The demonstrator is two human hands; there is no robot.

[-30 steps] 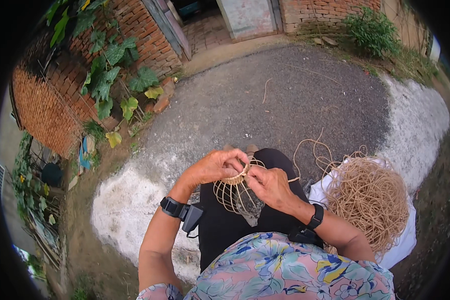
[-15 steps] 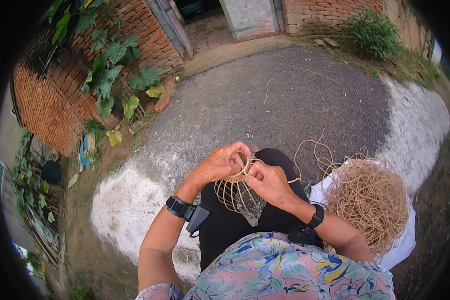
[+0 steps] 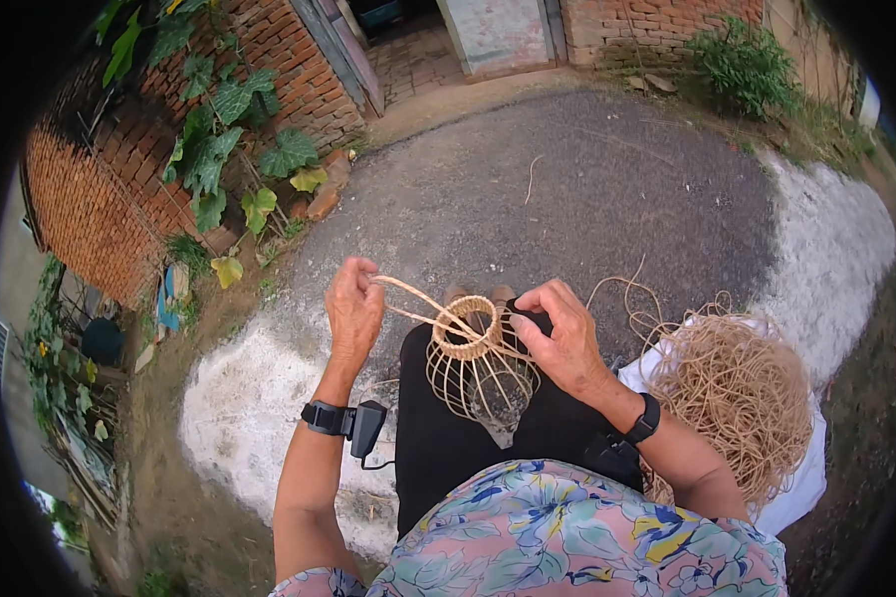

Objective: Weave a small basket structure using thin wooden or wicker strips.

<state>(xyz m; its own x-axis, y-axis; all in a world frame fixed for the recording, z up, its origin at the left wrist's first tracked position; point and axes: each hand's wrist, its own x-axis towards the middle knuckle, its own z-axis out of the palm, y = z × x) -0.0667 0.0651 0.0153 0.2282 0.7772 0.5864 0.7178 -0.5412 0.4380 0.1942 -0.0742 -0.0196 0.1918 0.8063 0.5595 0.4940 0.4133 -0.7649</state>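
Between my knees stands a tan wicker frame (image 3: 485,390), shaped like a small open cage, with a tightly woven ring rim (image 3: 468,347) on top. My left hand (image 3: 353,308) is closed on a loop of tan cord (image 3: 413,289), held out to the left of the rim; both strands of the loop run back into the ring. At the rim's right side is my right hand (image 3: 564,340), its thumb and forefinger apart with nothing seen between them. Its other fingers are partly hidden behind the hand.
A large tangled heap of tan cord (image 3: 732,408) lies on a white sheet (image 3: 811,468) to my right, with loose strands trailing toward my knee. Ahead, dark paved ground (image 3: 567,189) reaches a brick wall (image 3: 314,85) and an open doorway. A leafy vine (image 3: 214,149) grows at left.
My left hand has moved left from the rim, drawing out the loop of cord. My right hand has shifted slightly right and its fingers have parted; the ring now shows fully.
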